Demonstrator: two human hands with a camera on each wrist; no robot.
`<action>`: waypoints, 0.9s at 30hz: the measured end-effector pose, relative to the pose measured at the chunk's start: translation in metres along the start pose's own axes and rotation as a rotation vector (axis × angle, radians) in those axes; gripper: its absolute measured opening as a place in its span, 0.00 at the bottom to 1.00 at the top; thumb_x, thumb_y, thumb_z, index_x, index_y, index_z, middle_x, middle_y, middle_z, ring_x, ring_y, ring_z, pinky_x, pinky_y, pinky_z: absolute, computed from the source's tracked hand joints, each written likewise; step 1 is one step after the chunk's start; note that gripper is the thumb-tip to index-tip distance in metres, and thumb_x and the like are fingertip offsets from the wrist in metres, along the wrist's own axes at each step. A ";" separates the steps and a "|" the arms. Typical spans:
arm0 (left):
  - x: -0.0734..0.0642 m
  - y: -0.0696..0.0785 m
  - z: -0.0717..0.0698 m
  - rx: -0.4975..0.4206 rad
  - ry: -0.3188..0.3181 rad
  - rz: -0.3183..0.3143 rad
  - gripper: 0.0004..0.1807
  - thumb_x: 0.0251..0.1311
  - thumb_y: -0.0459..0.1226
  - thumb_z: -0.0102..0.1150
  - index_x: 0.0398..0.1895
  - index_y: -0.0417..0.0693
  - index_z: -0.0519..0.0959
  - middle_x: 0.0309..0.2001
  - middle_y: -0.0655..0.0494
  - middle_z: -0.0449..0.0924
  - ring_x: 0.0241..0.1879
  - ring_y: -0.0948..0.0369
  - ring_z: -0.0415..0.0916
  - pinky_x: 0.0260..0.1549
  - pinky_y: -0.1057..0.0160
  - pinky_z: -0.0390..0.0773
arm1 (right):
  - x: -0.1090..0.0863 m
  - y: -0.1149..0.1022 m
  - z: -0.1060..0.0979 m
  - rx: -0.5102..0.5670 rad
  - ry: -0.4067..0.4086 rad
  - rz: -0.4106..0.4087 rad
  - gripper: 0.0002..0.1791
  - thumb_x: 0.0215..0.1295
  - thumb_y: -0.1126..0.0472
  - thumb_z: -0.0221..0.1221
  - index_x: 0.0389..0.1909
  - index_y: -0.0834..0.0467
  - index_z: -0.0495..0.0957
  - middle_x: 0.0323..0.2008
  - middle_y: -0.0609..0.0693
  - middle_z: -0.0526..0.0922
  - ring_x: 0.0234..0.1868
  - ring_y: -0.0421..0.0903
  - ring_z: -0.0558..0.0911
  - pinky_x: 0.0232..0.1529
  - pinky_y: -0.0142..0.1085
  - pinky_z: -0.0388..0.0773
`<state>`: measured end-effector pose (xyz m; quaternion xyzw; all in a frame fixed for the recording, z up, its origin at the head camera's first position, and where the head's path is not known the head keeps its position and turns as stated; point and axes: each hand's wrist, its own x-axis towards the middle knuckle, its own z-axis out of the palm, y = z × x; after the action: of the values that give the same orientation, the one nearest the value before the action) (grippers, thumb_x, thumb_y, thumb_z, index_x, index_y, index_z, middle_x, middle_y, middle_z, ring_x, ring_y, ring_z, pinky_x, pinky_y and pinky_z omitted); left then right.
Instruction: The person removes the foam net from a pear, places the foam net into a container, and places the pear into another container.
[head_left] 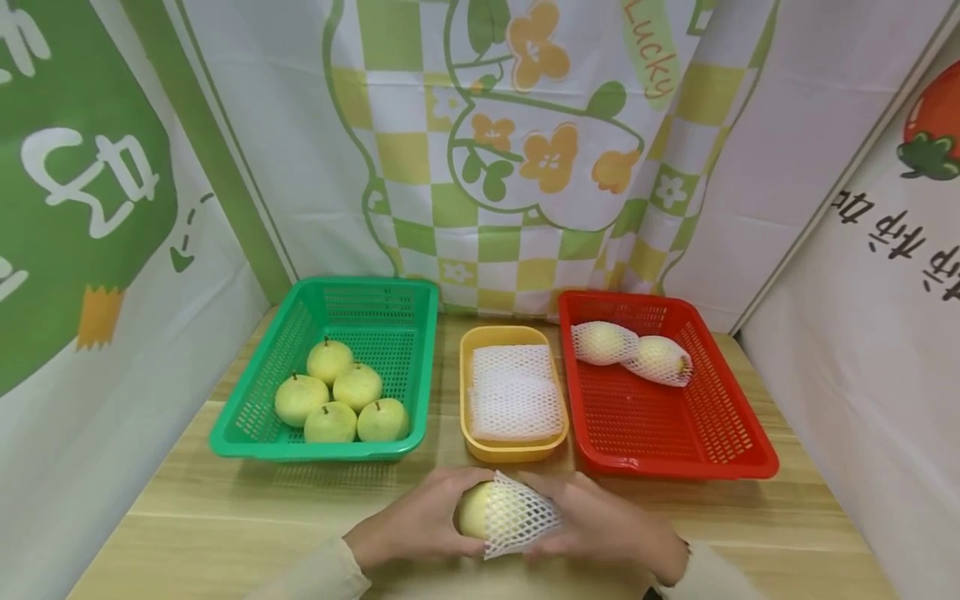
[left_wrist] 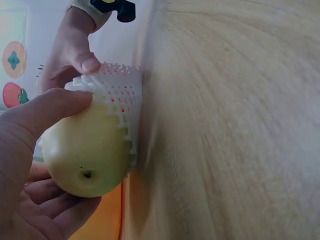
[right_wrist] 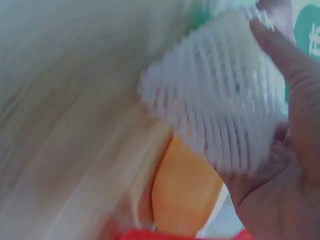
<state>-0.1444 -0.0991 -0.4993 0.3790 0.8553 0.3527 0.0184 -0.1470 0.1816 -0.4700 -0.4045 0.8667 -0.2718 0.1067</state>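
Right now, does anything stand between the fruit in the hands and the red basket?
Only the right hand, holding the foam net, and the red basket's near rim lie between; the fruit would probably need lifting over that rim.

"Lucky" (head_left: 649, 50), bk curtain (head_left: 517, 158); "柿" (head_left: 898, 236), R wall (head_left: 847, 333); arrow (head_left: 182, 260), L wall (head_left: 180, 333)
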 end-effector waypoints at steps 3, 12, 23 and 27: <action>-0.001 -0.001 0.000 0.012 0.000 -0.011 0.41 0.47 0.46 0.82 0.66 0.43 0.78 0.56 0.56 0.87 0.53 0.64 0.82 0.53 0.65 0.84 | 0.009 -0.004 0.006 0.000 0.015 -0.054 0.38 0.67 0.42 0.69 0.74 0.50 0.72 0.55 0.41 0.86 0.51 0.31 0.82 0.52 0.28 0.84; -0.011 -0.005 -0.010 -0.020 0.012 -0.008 0.38 0.51 0.50 0.82 0.64 0.49 0.79 0.56 0.60 0.87 0.53 0.68 0.83 0.52 0.67 0.85 | 0.008 -0.002 0.002 -0.038 0.062 -0.169 0.13 0.70 0.61 0.68 0.53 0.53 0.86 0.45 0.42 0.91 0.46 0.31 0.86 0.47 0.22 0.84; -0.023 -0.007 -0.022 0.005 0.002 -0.036 0.38 0.51 0.49 0.82 0.65 0.47 0.79 0.55 0.60 0.87 0.51 0.67 0.83 0.50 0.65 0.85 | -0.003 -0.013 -0.043 -0.065 -0.025 -0.114 0.10 0.67 0.64 0.71 0.47 0.51 0.90 0.37 0.39 0.90 0.31 0.21 0.73 0.32 0.16 0.78; -0.025 -0.009 -0.021 0.030 -0.017 -0.058 0.40 0.53 0.53 0.80 0.66 0.46 0.78 0.56 0.58 0.87 0.52 0.66 0.82 0.48 0.65 0.84 | -0.002 -0.018 -0.074 -0.019 -0.077 -0.083 0.12 0.67 0.65 0.70 0.50 0.52 0.91 0.40 0.39 0.91 0.33 0.23 0.78 0.35 0.19 0.81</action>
<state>-0.1384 -0.1323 -0.4948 0.3572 0.8710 0.3360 0.0303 -0.1639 0.2023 -0.3990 -0.4512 0.8470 -0.2520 0.1245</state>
